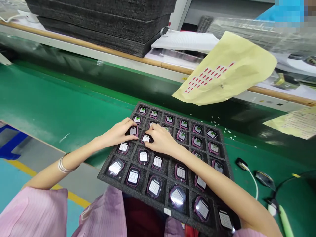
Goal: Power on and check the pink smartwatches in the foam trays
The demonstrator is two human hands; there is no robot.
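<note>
A black foam tray (223, 154) with a grid of square pockets lies at the near edge of the green desk (49, 105), its front edge overhanging toward the person's lap. Almost every pocket holds a small purple-cased device with a pale label on its face. The left hand (118, 133) rests on the tray's left side, its fingers curled narrowly around one device (133, 131) in the second row, thumb and forefinger touching its casing. The right hand (161, 140) lies just beside it, fingers bent down and pinching close on the neighbouring device (146, 138) in the next pocket; the two hands almost touch. A silver bangle (63, 166) circles the left wrist, and pink striped sleeves show at the bottom. Behind the tray, a yellowish sheet (237, 65) carrying rows of small red stickers hangs over the desk from the far rail. A stack of dark foam sheets (103, 23) sits on the shelf beyond. To the right of the tray, a white cable (254, 181) and a dark scanner-like tool (264, 179) lie on the green surface.
</note>
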